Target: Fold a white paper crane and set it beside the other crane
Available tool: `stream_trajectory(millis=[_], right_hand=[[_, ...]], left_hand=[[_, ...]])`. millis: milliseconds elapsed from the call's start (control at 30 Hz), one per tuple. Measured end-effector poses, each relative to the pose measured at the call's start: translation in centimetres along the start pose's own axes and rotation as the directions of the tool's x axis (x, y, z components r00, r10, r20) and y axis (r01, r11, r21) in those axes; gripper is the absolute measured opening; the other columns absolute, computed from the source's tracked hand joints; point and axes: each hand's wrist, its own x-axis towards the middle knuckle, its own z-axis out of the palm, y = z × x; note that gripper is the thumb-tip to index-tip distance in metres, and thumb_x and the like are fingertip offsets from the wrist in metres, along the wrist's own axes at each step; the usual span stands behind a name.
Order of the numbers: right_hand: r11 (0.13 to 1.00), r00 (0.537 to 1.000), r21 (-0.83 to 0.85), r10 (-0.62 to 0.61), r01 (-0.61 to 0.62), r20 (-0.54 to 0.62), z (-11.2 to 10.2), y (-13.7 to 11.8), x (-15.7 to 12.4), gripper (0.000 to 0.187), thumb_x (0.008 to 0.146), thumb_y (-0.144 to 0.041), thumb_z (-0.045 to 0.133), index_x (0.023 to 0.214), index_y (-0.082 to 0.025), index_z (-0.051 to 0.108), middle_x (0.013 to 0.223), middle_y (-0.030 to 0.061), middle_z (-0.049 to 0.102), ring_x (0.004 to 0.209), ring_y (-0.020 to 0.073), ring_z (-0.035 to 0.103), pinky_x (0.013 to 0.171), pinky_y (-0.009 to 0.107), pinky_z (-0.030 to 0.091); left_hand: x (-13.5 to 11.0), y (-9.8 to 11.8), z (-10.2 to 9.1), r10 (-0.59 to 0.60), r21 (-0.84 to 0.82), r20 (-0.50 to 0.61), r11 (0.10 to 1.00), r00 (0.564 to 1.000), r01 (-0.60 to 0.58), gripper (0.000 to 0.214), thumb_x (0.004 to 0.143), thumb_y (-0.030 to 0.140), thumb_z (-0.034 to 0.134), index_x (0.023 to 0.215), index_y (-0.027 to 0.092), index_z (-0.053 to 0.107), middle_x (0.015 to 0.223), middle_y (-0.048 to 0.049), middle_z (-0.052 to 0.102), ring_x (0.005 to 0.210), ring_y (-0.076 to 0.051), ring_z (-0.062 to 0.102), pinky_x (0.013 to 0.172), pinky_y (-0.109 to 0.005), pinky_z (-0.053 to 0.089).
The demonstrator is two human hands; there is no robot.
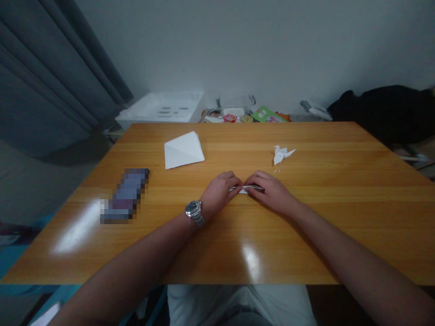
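Just above the middle of the wooden table, both hands hold one small folded piece of white paper. My left hand, with a metal watch at its wrist, pinches the paper's left side. Opposite it, my right hand grips the right side, its fingers curled over the paper. Much of the paper is hidden under the fingers, so its full shape cannot be made out. Beyond my right hand stands a white origami crane, with tiny paper scraps near it.
A stack of white paper sheets lies at the back left. Left of my arm is a pixelated, phone-like object. Behind the table are a white tray, a green packet and dark cloth. A curtain hangs at left.
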Motion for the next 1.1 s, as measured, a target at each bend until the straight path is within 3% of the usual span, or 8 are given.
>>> stream_trajectory(millis=[300,500,967,1100], right_hand=[[0.998,0.997,0.028,0.051,-0.049,-0.065,-0.5,0.1,0.0,0.013,0.098,-0.029,0.057,0.093,-0.021,0.067,0.091,0.0065,0.064,0.088,0.0221,0.061,0.077,0.036,0.048],[0.997,0.992,0.017,0.072,-0.071,-0.107,-1.2,1.1,-0.3,0.014,0.097,-0.031,0.059,0.094,-0.022,0.068,0.092,0.0065,0.064,0.086,0.0221,0.061,0.075,0.035,0.047],[0.999,0.996,-0.004,0.049,-0.050,-0.079,-1.3,0.9,-0.4,0.013,0.097,-0.028,0.059,0.094,-0.021,0.069,0.092,0.0068,0.063,0.087,0.0219,0.060,0.077,0.035,0.047],[0.999,0.996,-0.011,0.033,-0.034,-0.081,-1.0,0.2,-0.3,0.011,0.096,-0.027,0.060,0.092,-0.020,0.068,0.092,0.0066,0.063,0.088,0.0218,0.060,0.078,0.035,0.047]], left_hand=[[0.0,0.1,-0.5,-0.050,-0.084,-0.100,0.996,0.994,0.041,0.016,0.096,0.031,0.063,0.092,0.018,0.072,0.093,-0.0046,0.068,0.090,-0.018,0.063,0.082,-0.031,0.049],[-0.1,0.1,-1.3,-0.070,-0.099,-0.108,0.993,0.992,0.059,0.013,0.095,0.027,0.064,0.093,0.018,0.073,0.093,-0.0042,0.067,0.089,-0.018,0.061,0.082,-0.030,0.048],[-0.2,0.2,-1.0,0.029,0.122,-0.053,0.992,0.998,-0.023,0.017,0.099,0.025,0.053,0.096,0.017,0.068,0.096,-0.0062,0.064,0.088,-0.020,0.058,0.080,-0.032,0.047],[-0.2,0.5,-0.7,0.066,0.142,-0.032,0.988,0.997,-0.061,0.021,0.101,0.032,0.052,0.103,0.018,0.068,0.100,-0.0065,0.064,0.091,-0.020,0.059,0.082,-0.033,0.046]])
